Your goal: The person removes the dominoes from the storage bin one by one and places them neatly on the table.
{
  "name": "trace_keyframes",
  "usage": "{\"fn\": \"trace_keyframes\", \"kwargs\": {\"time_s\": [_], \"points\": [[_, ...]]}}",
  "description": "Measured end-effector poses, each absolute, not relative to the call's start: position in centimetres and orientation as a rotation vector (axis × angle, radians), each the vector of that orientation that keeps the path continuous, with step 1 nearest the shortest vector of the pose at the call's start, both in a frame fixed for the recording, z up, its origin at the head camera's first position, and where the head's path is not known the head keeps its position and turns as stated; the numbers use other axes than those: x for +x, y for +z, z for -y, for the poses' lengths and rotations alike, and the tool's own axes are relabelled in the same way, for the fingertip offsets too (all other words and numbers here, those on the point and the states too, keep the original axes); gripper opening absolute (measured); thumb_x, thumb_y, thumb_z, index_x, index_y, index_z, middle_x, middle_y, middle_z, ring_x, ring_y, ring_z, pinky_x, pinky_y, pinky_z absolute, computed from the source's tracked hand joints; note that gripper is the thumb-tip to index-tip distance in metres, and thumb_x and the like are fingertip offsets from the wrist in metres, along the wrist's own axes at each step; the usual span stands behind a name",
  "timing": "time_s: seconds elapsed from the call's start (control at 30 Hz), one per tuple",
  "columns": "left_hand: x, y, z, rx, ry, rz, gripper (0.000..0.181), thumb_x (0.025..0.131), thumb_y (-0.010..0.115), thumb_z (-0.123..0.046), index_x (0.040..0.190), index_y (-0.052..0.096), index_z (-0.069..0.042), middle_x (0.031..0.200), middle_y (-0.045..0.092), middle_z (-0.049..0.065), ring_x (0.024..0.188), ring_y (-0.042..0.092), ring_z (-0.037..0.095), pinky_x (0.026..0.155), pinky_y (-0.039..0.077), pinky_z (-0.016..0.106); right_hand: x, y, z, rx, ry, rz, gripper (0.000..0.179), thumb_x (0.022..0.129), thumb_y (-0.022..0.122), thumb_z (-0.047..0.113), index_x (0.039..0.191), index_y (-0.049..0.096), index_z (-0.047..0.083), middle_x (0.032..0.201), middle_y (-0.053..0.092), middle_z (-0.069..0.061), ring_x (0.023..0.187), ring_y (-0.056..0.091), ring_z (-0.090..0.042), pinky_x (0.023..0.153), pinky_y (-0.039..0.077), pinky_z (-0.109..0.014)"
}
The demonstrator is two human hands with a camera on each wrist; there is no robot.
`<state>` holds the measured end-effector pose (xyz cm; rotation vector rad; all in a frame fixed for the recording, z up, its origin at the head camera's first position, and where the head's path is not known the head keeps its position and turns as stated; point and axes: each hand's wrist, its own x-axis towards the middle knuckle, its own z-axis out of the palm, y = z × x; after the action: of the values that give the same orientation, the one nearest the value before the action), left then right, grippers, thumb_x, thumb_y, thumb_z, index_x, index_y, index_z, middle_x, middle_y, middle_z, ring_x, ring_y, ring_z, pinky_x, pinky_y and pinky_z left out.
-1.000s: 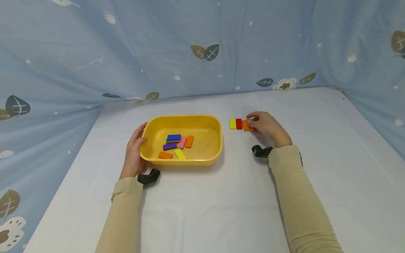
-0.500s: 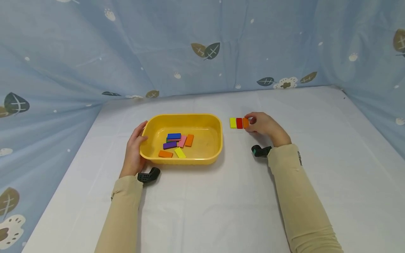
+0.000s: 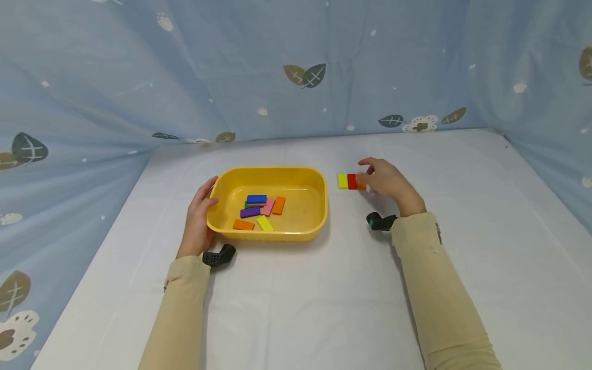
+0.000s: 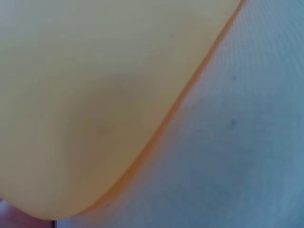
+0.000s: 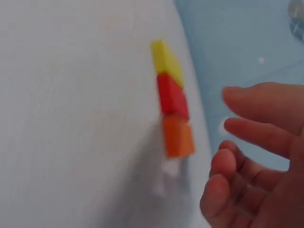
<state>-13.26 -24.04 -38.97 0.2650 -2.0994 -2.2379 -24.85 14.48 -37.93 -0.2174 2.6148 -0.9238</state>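
A yellow plastic basin (image 3: pixel 302 234) stands left of centre in the head view. My left hand (image 3: pixel 196 226) grips its left side, thumb over the rim and fingers outside. To the basin's right, a yellow block (image 3: pixel 343 181), a red block (image 3: pixel 352 181) and an orange block (image 3: pixel 363 186) form a side-by-side row on the table. Above the orange end hovers my right hand (image 3: pixel 390 181), fingers loosely bent. In the right wrist view that hand (image 5: pixel 266 185) is apart from the row and holds nothing. Only the basin's blurred wall (image 4: pixel 95 128) fills most of the left wrist view.
Inside the basin lie several blocks: a blue block (image 3: pixel 256 199) on top of others, a purple block (image 3: pixel 250 212), a pink block (image 3: pixel 269 206), orange ones and a yellow one. A patterned blue curtain (image 3: pixel 259 61) backs the white-covered table (image 3: pixel 296 308).
My right hand pinched the orange block and straightened it against the red one. Now it has let go and lifted slightly off. My left hand keeps its grip on the basin.
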Motion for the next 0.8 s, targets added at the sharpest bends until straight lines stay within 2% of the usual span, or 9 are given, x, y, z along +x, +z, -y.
{"fn": "trace_keyframes", "kwargs": {"time_s": [0.17, 0.4, 0.63, 0.8], "points": [[-13.4, -38.8, 24.0, 0.25, -2.221, 2.102, 0.048, 0.09, 0.038, -0.011, 0.136, 0.036, -0.026, 0.14, 0.031, -0.005, 0.123, 0.034, 0.02, 0.101, 0.032, 0.03, -23.9, -35.8, -12.3, -0.363, -0.964, -2.713, 0.046, 0.087, 0.053, 0.032, 0.129, 0.045, 0.016, 0.108, 0.049, -0.009, 0.09, 0.048, -0.025, 0.072, 0.047, -0.034], [-13.2, -39.0, 24.0, 0.304, -2.207, 2.105, 0.048, 0.09, 0.038, -0.011, 0.136, 0.036, -0.026, 0.139, 0.031, -0.006, 0.123, 0.035, 0.017, 0.098, 0.034, 0.025, -21.9, -33.9, -8.8, -0.66, -1.023, -2.766, 0.039, 0.086, 0.057, 0.03, 0.122, 0.053, 0.017, 0.105, 0.049, -0.003, 0.088, 0.049, -0.018, 0.07, 0.048, -0.03], [-13.2, -39.3, 24.0, 0.289, -2.184, 2.108, 0.048, 0.09, 0.038, -0.012, 0.136, 0.036, -0.025, 0.139, 0.031, -0.006, 0.122, 0.035, 0.017, 0.098, 0.034, 0.025, -19.5, -33.7, -4.7, -0.946, -0.965, -2.757, 0.038, 0.085, 0.058, 0.031, 0.119, 0.054, 0.016, 0.114, 0.046, -0.002, 0.093, 0.051, -0.014, 0.076, 0.048, -0.024], [-13.2, -39.2, 24.0, 0.284, -2.208, 2.095, 0.048, 0.09, 0.038, -0.011, 0.136, 0.036, -0.025, 0.139, 0.031, -0.006, 0.122, 0.035, 0.017, 0.098, 0.034, 0.024, -18.0, -34.7, -2.4, -0.995, -0.81, -2.702, 0.039, 0.086, 0.057, 0.03, 0.122, 0.053, 0.015, 0.12, 0.045, -0.003, 0.095, 0.053, -0.015, 0.08, 0.046, -0.025]]}}
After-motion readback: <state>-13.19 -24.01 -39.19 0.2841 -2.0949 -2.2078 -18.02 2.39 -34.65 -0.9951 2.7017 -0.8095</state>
